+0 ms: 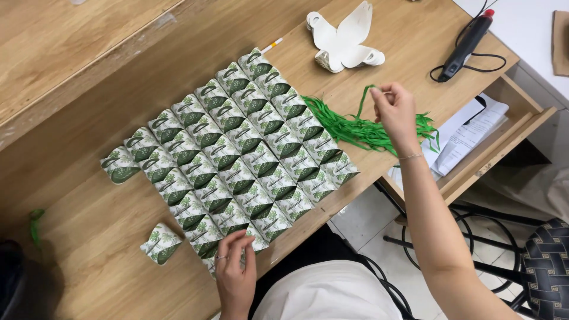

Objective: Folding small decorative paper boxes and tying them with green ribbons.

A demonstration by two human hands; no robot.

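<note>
You are at a craft workspace, likely a home or small studio desk. The wooden desk [118, 35] carries a glue gun [468, 41] with its cord at the far right, a white paper cut-out [347, 41], a heap of green strips [355, 127], and rows of folded leaf-printed paper pieces [237, 154]. A pull-out shelf [504, 136] holds papers, and a woven-seat chair [542, 261] stands on the tiled floor at near right.
</note>
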